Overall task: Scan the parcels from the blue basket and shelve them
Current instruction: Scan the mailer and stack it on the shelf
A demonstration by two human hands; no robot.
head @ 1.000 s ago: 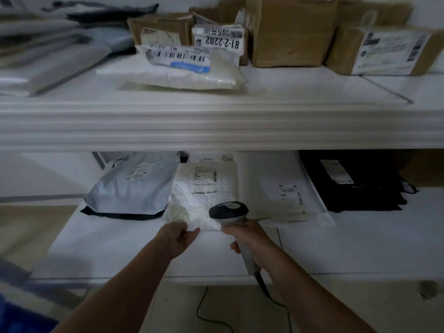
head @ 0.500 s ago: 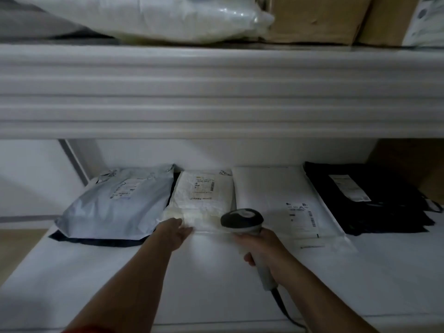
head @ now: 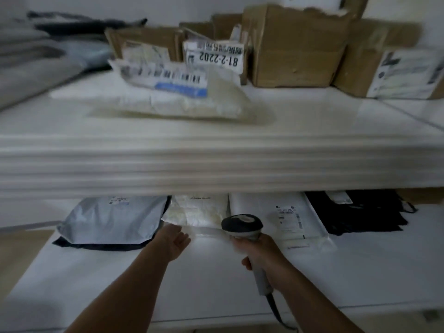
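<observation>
Both hands reach over the shelf (head: 96, 272): left hand (head: 175, 241), fingers loose and apart, at the near edge of the crinkly white parcel (head: 199, 212); right hand (head: 260, 257) wrapped round the dome-headed scanner (head: 242, 225) just beside. Smooth grey bag (head: 113, 219) lies left.

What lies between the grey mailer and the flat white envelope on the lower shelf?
A crinkled white parcel, shown in the head view, just beyond the left hand.

The single head-worn view looks forward and down, close onto two white shelves (head: 216, 164).
</observation>
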